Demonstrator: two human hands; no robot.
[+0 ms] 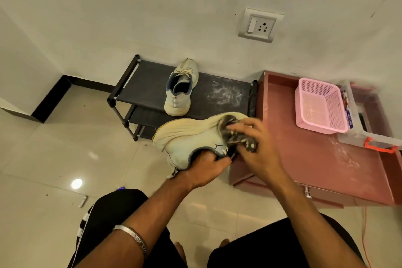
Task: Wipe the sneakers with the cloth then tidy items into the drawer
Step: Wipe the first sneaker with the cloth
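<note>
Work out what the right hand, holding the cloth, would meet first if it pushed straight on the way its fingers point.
Most likely the held sneaker: the right hand already presses the cloth against its sole.

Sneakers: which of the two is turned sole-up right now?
The sneaker in the hands: left hand grips its collar, sole facing up. The other sneaker stands upright on the black rack.
</note>
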